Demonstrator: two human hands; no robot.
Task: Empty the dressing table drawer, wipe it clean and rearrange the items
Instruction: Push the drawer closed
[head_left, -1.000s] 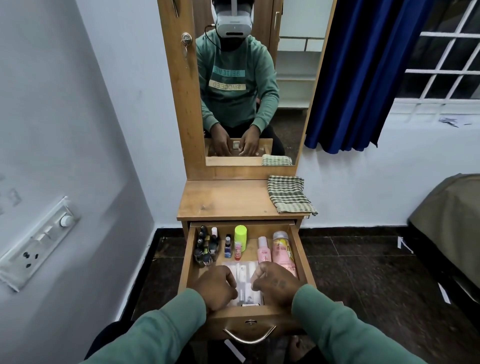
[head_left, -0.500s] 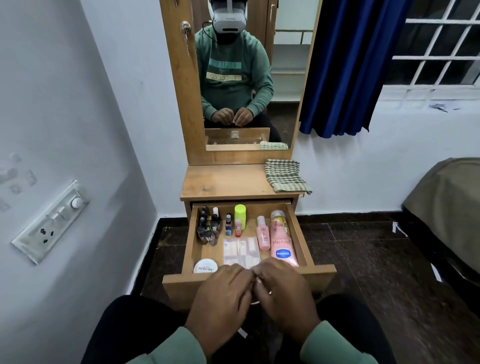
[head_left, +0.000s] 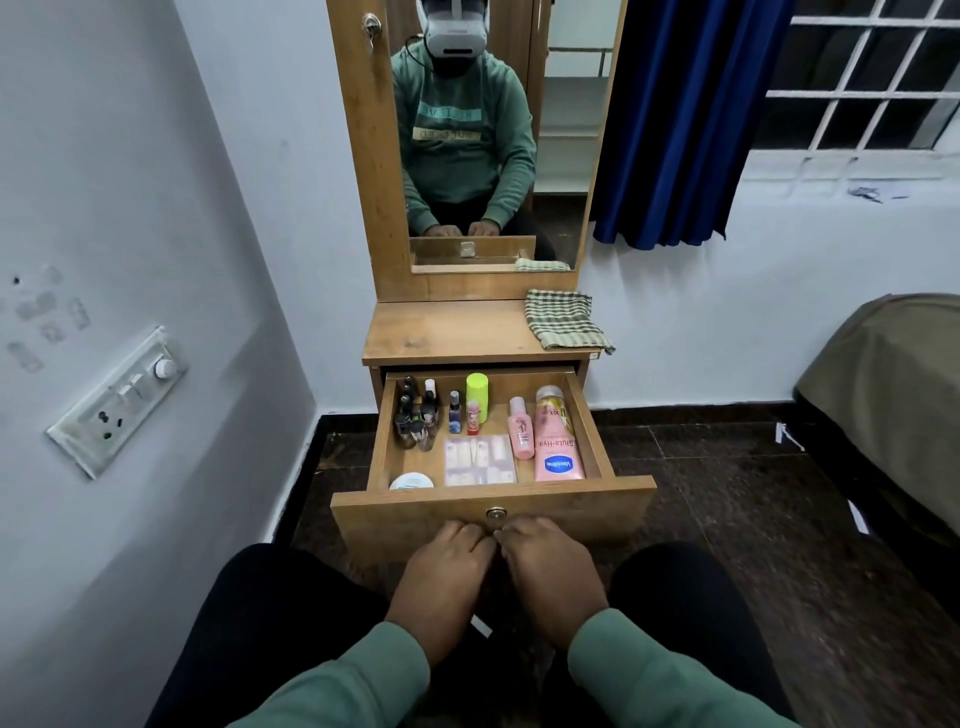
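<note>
The wooden drawer (head_left: 395, 514) of the dressing table stands pulled out. Inside lie a pink Vaseline tube (head_left: 558, 447), a small pink bottle (head_left: 521, 428), a green-capped bottle (head_left: 477, 400), a small blue bottle (head_left: 455, 413), several dark nail-polish bottles (head_left: 415, 415), a clear flat pack (head_left: 479, 460) and a white jar (head_left: 411, 481). My left hand (head_left: 441, 577) and my right hand (head_left: 550, 571) sit side by side on the drawer front, just under the lock. Their fingers curl over the handle, which they hide.
A checked cloth (head_left: 563, 319) lies folded on the right of the tabletop (head_left: 452, 332), under the mirror (head_left: 493, 130). The wall with a switchboard (head_left: 119, 400) is close on the left. A bed (head_left: 893, 374) stands to the right, a blue curtain (head_left: 675, 119) hangs behind.
Both hands came out of the drawer, where they were over the clear pack, and settled on the drawer front at the handle. The view pulled back, and the white jar shows now.
</note>
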